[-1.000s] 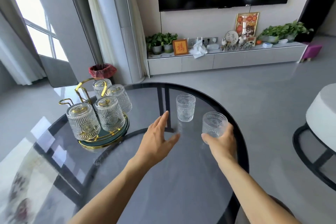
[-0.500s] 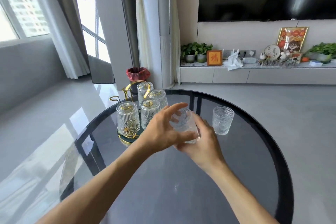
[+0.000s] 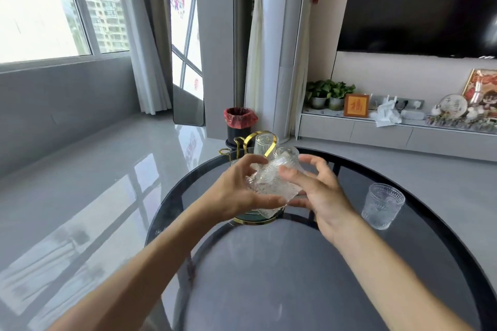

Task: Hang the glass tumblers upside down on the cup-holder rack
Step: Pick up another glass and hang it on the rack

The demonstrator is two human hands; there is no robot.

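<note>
A ribbed clear glass tumbler (image 3: 271, 183) is tilted on its side in the air, held between both hands above the table. My left hand (image 3: 236, 191) grips its left side with thumb below and fingers above. My right hand (image 3: 320, 191) touches its right end with spread fingers. Right behind it stands the gold cup-holder rack (image 3: 258, 142) on a round green base (image 3: 255, 219), with upside-down tumblers (image 3: 265, 142) on it, mostly hidden by my hands. A second tumbler (image 3: 383, 205) stands upright on the table to the right.
The round dark glass table (image 3: 295, 277) has a black rim. Beyond it on the floor is a black bin with a red liner (image 3: 240, 122). A low white cabinet (image 3: 390, 134) with plants and ornaments runs along the back wall under a television.
The tumbler went from my right hand alone into both hands and tipped over sideways in front of the rack. The camera view swung left and up.
</note>
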